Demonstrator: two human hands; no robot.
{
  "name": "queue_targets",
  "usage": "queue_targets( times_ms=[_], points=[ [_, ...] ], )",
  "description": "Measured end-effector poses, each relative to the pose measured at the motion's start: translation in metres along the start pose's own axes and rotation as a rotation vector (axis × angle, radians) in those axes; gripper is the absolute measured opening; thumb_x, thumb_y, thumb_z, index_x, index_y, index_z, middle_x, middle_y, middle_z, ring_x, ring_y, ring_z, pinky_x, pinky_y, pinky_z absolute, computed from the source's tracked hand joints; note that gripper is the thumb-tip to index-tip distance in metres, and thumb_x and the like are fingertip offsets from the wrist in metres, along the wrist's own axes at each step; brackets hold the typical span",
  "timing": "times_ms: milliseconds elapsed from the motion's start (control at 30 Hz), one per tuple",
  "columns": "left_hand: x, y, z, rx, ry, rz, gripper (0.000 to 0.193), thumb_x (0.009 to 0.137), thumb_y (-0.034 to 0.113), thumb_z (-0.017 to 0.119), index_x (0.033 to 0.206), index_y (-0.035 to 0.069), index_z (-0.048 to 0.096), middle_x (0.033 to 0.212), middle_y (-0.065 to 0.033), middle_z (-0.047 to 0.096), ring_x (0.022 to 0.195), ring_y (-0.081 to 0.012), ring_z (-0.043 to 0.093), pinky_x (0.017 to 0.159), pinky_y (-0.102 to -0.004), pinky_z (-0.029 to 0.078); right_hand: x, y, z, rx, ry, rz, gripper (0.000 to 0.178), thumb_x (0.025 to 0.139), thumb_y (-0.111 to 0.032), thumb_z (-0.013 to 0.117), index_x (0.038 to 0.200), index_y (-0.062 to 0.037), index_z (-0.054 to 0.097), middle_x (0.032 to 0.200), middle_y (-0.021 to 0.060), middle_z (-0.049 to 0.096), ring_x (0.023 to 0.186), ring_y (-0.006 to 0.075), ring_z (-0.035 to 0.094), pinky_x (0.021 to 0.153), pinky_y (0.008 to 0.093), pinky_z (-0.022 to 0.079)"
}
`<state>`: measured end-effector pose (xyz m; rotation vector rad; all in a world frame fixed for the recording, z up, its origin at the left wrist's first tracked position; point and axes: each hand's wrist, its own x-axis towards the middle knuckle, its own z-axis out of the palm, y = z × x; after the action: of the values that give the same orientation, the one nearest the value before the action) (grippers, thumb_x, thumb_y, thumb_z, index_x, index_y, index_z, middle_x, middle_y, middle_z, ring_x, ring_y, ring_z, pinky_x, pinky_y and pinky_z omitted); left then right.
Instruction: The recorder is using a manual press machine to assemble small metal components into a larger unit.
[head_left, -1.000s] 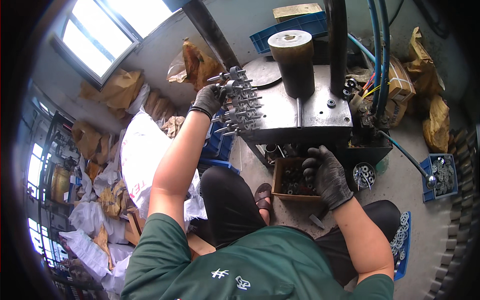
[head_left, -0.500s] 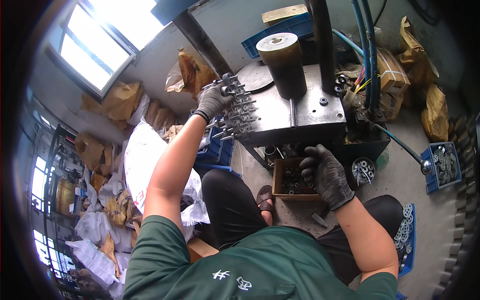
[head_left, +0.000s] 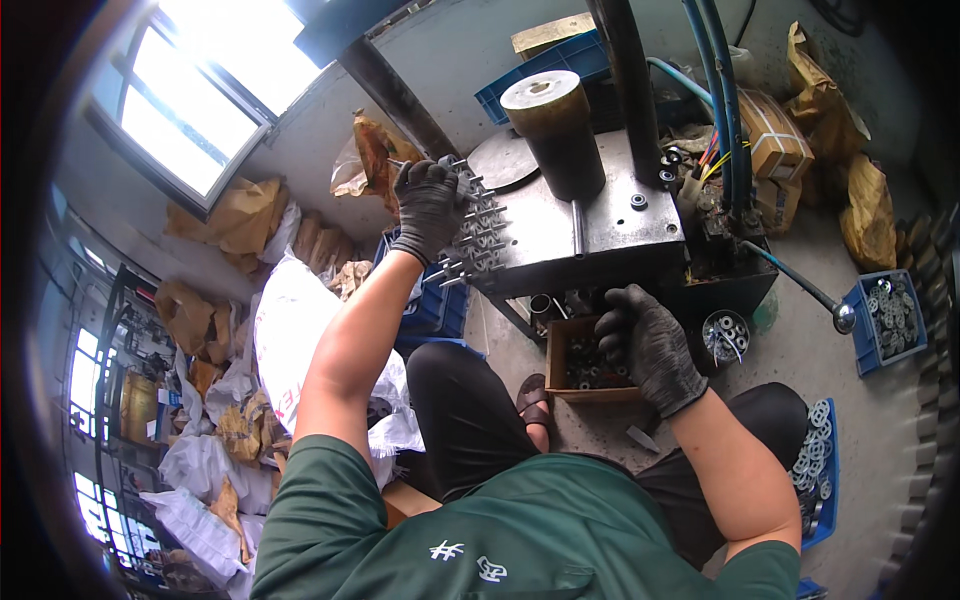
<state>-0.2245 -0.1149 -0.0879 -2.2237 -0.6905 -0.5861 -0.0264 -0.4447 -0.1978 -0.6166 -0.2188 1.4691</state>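
Note:
My left hand (head_left: 428,208), in a dark grey work glove, is closed at the top of a stack of grey metal parts with pins (head_left: 482,240). Its fingers curl round one metal part, mostly hidden, whose pin sticks out past the knuckles. The stack sits along the left edge of a steel machine table (head_left: 640,235). My right hand (head_left: 650,345), gloved too, hovers beside the right part of a wooden box (head_left: 600,394) of small dark parts. Its fingers are loosely bent and apart, with nothing visible in them.
A thick steel cylinder (head_left: 560,150), a short rod (head_left: 578,230) and a small bearing (head_left: 638,201) are on the table. Round it stand a bowl of rings (head_left: 725,338), a blue bin of metal parts (head_left: 890,315), a lever (head_left: 800,285) and white sacks (head_left: 295,320).
My left hand has turned and shifted slightly at the top of the stack, with its fingers now curled over. The right hand has hardly moved. The whole view has shifted a little.

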Motion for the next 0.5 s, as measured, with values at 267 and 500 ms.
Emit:
queue_targets(
  times_ms=[267, 500],
  points=[
    [0.006, -0.015, 0.040, -0.206, -0.092, -0.587, 0.044, 0.079, 0.047, 0.075, 0.100, 0.008, 0.070, 0.103, -0.0171, 0.069, 0.102, -0.0386, 0.063, 0.095, -0.0524, 0.046, -0.007, -0.003, 0.018, -0.009, 0.043, 0.032, 0.031, 0.101, -0.041, 0.060, 0.107, -0.0110, 0.065, 0.083, 0.0026, 0.064, 0.068, 0.0140, 0.059, 0.059, 0.0273, 0.046],
    [0.011, -0.014, 0.040, -0.367, -0.344, -0.663, 0.055, 0.080, 0.054, 0.073, 0.110, 0.008, 0.070, 0.106, -0.0205, 0.073, 0.104, -0.0384, 0.070, 0.093, -0.0515, 0.052, -0.005, 0.002, 0.009, -0.057, 0.029, -0.034, 0.038, 0.102, -0.044, 0.059, 0.116, -0.0096, 0.066, 0.086, 0.0082, 0.070, 0.070, 0.0199, 0.066, 0.062, 0.0338, 0.052]
  ],
)
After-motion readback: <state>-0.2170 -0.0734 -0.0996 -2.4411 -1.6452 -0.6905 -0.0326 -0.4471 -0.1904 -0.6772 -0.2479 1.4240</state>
